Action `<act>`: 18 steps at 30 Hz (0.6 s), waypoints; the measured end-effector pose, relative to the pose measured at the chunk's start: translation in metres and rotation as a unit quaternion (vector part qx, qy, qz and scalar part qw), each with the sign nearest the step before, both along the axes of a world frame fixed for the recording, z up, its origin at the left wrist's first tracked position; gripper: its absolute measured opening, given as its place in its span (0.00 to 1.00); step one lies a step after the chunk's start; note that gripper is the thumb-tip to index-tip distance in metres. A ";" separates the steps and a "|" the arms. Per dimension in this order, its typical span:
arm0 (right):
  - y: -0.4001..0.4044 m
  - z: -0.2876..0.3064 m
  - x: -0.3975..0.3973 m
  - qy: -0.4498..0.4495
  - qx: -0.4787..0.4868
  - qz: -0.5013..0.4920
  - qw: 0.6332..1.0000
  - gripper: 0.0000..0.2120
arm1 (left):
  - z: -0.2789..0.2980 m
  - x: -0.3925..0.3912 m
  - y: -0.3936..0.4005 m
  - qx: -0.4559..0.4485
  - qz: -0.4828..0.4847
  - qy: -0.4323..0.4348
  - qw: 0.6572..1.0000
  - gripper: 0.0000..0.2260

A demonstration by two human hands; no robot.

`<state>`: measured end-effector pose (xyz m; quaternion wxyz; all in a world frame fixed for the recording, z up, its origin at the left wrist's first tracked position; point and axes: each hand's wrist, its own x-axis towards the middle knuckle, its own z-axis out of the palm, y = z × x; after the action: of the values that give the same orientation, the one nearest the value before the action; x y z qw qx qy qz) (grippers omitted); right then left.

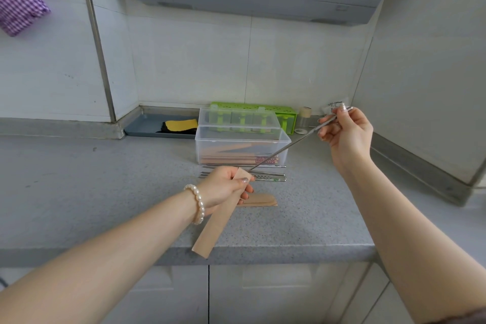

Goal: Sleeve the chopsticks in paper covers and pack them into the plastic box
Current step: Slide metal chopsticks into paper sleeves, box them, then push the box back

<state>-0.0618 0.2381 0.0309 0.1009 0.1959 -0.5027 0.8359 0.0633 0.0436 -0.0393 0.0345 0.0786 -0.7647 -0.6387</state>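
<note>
A: Where are the hands?

B: The left hand (223, 187), wearing a pearl bracelet (197, 204), grips a tan paper cover (215, 223) that slants down past the grey counter (105, 192) edge. The right hand (347, 131) pinches the top of metal chopsticks (289, 146), whose tips meet the cover's open mouth.

A: And the box?

B: The clear plastic box (242, 148) sits behind the left hand, lid up, with sleeved chopsticks inside. Bare loose chopsticks (268, 177) lie just in front of it, and spare covers (263, 200) lie beside the left hand
</note>
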 end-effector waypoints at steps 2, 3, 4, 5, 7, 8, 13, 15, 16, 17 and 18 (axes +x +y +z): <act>-0.001 0.000 0.002 0.006 0.003 0.000 1.000 0.12 | 0.000 0.000 0.000 -0.002 0.005 -0.002 1.000 0.08; -0.002 0.001 0.003 0.008 0.002 0.000 1.000 0.12 | 0.000 0.001 0.000 -0.003 0.007 -0.003 1.000 0.09; -0.002 0.002 0.003 0.009 0.001 0.000 1.000 0.12 | 0.000 0.000 0.000 -0.004 0.007 -0.003 1.000 0.09; -0.001 0.002 0.003 0.009 -0.001 0.000 1.000 0.12 | 0.000 0.000 -0.001 -0.005 0.007 -0.002 1.000 0.10; 0.000 0.003 0.004 0.009 -0.002 0.001 1.000 0.12 | 0.000 0.000 -0.001 -0.001 0.008 -0.002 1.000 0.10; 0.000 0.003 0.004 0.008 -0.002 0.002 1.000 0.12 | 0.000 0.000 0.000 0.003 0.008 -0.002 1.000 0.11; 0.001 0.002 0.005 0.012 -0.001 0.004 1.000 0.12 | -0.001 -0.001 0.001 0.022 0.007 -0.001 1.000 0.11; 0.001 0.002 0.006 0.014 0.000 0.006 1.000 0.12 | -0.001 -0.001 0.002 0.044 0.007 0.000 0.999 0.11; 0.002 0.002 0.006 0.016 -0.001 0.008 1.000 0.13 | -0.001 -0.001 0.002 0.051 0.007 0.000 0.999 0.11; 0.002 0.003 0.006 0.017 -0.001 0.010 1.000 0.13 | -0.001 -0.001 0.002 0.056 0.008 -0.001 0.998 0.11; 0.002 0.002 0.006 0.016 0.002 0.011 1.000 0.13 | -0.001 -0.001 0.002 0.059 0.007 -0.002 0.998 0.11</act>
<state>-0.0560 0.2402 0.0332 0.0992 0.2153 -0.5001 0.8329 0.0625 0.0459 -0.0403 0.0326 0.0873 -0.7251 -0.6823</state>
